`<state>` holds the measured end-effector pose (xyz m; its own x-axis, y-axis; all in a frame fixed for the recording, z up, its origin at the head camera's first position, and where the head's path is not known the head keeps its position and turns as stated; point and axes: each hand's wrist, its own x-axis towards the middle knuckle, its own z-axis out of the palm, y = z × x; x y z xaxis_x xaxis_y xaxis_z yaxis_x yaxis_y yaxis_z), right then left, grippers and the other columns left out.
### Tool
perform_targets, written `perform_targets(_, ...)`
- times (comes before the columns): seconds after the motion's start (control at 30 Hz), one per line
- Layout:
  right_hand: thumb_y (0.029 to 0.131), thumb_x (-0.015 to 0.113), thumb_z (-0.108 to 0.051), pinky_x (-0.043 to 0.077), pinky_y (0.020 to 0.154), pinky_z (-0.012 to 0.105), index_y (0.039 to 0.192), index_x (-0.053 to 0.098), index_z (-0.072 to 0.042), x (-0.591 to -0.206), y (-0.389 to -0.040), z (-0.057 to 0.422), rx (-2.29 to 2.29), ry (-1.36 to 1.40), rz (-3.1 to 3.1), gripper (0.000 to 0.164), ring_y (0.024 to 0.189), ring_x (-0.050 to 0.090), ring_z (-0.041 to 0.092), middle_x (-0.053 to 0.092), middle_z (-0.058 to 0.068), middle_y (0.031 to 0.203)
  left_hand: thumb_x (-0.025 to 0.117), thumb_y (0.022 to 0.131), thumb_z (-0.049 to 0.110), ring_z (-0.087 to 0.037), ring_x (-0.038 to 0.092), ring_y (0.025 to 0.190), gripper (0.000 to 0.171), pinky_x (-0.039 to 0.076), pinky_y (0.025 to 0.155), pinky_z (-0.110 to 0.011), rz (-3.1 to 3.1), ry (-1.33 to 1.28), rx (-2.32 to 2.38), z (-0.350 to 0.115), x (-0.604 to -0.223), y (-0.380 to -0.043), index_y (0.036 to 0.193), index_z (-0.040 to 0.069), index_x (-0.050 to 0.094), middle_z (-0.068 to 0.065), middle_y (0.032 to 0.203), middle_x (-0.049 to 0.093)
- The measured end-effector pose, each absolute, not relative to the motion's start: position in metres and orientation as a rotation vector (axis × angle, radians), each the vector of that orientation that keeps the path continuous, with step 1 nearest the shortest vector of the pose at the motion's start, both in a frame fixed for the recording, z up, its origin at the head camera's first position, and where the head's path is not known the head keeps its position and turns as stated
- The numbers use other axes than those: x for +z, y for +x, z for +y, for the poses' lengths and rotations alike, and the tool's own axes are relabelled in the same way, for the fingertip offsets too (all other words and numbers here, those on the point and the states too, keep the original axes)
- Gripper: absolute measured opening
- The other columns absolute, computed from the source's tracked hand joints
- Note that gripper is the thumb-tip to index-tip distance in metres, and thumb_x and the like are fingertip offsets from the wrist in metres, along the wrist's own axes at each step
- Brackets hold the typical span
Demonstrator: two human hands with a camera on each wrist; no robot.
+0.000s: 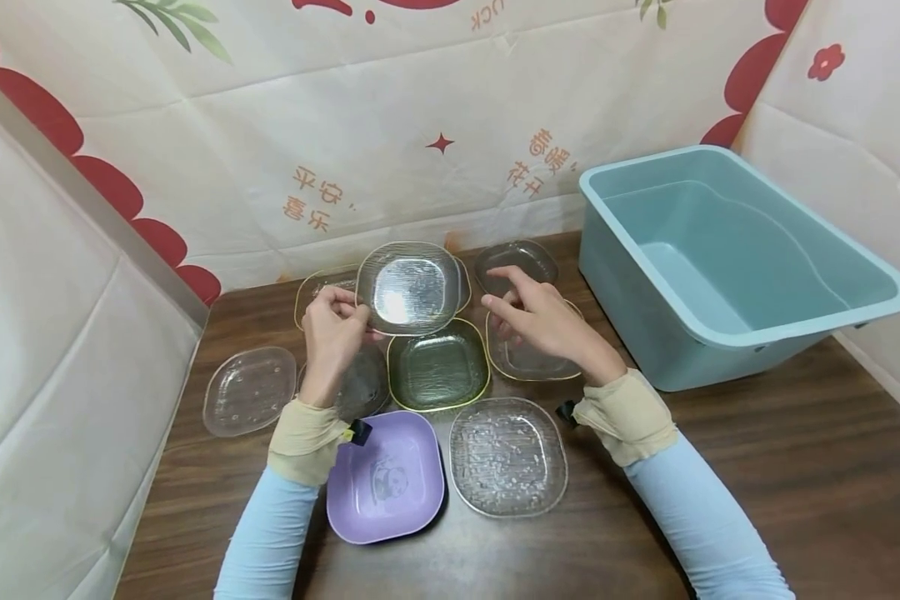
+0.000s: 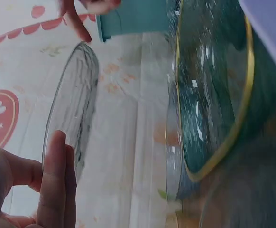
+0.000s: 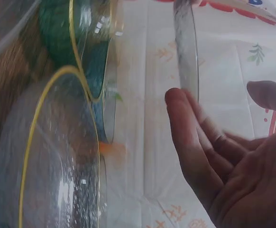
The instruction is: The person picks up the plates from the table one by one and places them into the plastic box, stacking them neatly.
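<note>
My left hand (image 1: 332, 332) pinches a clear ribbed plate (image 1: 408, 289) by its left edge, holding it up over the other dishes. Seen from the left wrist, the raised plate (image 2: 74, 99) is nearly edge-on, with fingers on one face. To its right hovers my right hand (image 1: 537, 318), thumb and index finger spread and nothing held. In the right wrist view, that hand's index fingertip (image 3: 176, 97) overlaps the plate's lower end. Below the raised plate lies a dark green gold-rimmed dish (image 1: 438, 367); a clear gold-rimmed dish (image 1: 528, 358) sits under my right hand.
Nearer me are a purple dish with a panda print (image 1: 386, 492) and a clear textured plate (image 1: 508, 458). A clear plate (image 1: 249, 392) lies at left, a dark transparent one (image 1: 525, 258) at the back. A large blue-green tub (image 1: 630, 308) stands on the right of the wooden table (image 1: 780, 475).
</note>
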<state>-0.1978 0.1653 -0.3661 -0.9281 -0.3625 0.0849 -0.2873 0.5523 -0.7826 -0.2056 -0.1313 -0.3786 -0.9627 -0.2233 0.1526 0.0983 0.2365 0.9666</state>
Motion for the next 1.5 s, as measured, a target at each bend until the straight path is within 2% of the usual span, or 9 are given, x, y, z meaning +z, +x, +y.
perform_targets(0.1,0.107,0.053,-0.040,0.064,0.068,0.050,0.161,0.026,-0.013,-0.365,-0.198,0.161,-1.462,-0.495,2.549,0.066,0.083,0.075,0.037,0.075,0.023,0.103,0.055,0.087,-0.006,-0.009,0.066,0.043,0.013,0.062,0.054,-0.047,-2.252,0.090,-1.804,-0.123,-0.376,-0.204,0.099,-0.006,0.059,-0.001,0.065,0.062)
perform_targets(0.23,0.108,0.053,-0.033,0.065,0.064,0.047,0.162,0.016,-0.012,-0.365,-0.199,0.156,-1.624,-0.470,2.401,0.068,0.080,0.074,0.036,0.070,0.031,0.107,0.054,0.089,-0.006,-0.011,0.066,0.042,0.013,0.062,0.053,-0.045,-2.243,0.065,-1.855,-0.116,-0.371,-0.202,0.101,-0.007,0.058,-0.002,0.065,0.061)
perform_targets(0.43,0.109,0.051,-0.020,0.064,0.059,0.045,0.159,0.020,-0.007,-0.365,-0.199,0.152,-1.771,-0.544,2.325,0.060,0.074,0.074,0.030,0.068,0.033,0.104,0.053,0.090,-0.006,-0.012,0.067,0.043,0.013,0.063,0.052,-0.040,-2.233,0.063,-1.902,-0.107,-0.367,-0.197,0.102,-0.006,0.058,-0.002,0.066,0.061)
perform_targets(0.67,0.105,0.059,-0.016,0.064,0.057,0.048,0.160,0.024,-0.009,-0.364,-0.197,0.159,-1.843,-0.498,2.334,0.066,0.071,0.074,0.032,0.073,0.017,0.097,0.055,0.091,-0.005,-0.015,0.069,0.047,0.010,0.063,0.061,-0.053,-2.198,0.025,-2.011,-0.096,-0.372,-0.194,0.101,-0.005,0.057,-0.002,0.063,0.064)
perform_targets(0.9,0.100,0.057,-0.001,0.065,0.061,0.050,0.160,0.027,-0.009,-0.363,-0.198,0.162,-1.898,-0.424,2.284,0.067,0.068,0.076,0.032,0.075,0.014,0.089,0.060,0.090,-0.002,-0.018,0.068,0.045,0.011,0.062,0.061,-0.059,-2.247,-0.017,-2.053,-0.095,-0.369,-0.187,0.101,-0.001,0.055,-0.004,0.065,0.068)
perform_targets(1.17,0.095,0.044,0.008,0.066,0.065,0.046,0.154,0.028,-0.002,-0.361,-0.202,0.161,-1.982,-0.314,2.248,0.062,0.064,0.076,0.021,0.070,0.033,0.106,0.072,0.092,0.007,-0.016,0.071,0.051,0.015,0.063,0.062,-0.057,-2.385,-0.147,-1.997,-0.096,-0.371,-0.189,0.094,0.001,0.058,-0.013,0.072,0.072)
perform_targets(1.3,0.099,0.047,0.006,0.066,0.066,0.047,0.148,0.028,0.000,-0.363,-0.204,0.159,-2.015,-0.263,2.232,0.054,0.062,0.075,0.020,0.064,0.041,0.114,0.072,0.094,0.010,-0.018,0.071,0.051,0.016,0.062,0.063,-0.061,-2.415,-0.164,-1.989,-0.095,-0.372,-0.189,0.091,0.002,0.059,-0.011,0.072,0.071)
perform_targets(1.4,0.101,0.049,0.004,0.066,0.065,0.046,0.146,0.029,0.000,-0.365,-0.204,0.159,-2.030,-0.246,2.236,0.050,0.062,0.075,0.020,0.067,0.038,0.111,0.069,0.099,0.022,-0.019,0.070,0.050,0.023,0.062,0.063,-0.062,-2.421,-0.159,-2.011,-0.096,-0.373,-0.188,0.092,0.001,0.060,-0.013,0.072,0.070)
perform_targets(1.5,0.101,0.048,0.004,0.066,0.064,0.043,0.146,0.031,-0.001,-0.365,-0.202,0.161,-2.060,-0.232,2.231,0.048,0.061,0.074,0.020,0.071,0.027,0.104,0.052,0.108,0.042,-0.020,0.069,0.049,0.047,0.060,0.062,-0.065,-2.409,-0.148,-2.051,-0.097,-0.372,-0.187,0.096,-0.002,0.062,-0.015,0.071,0.069)
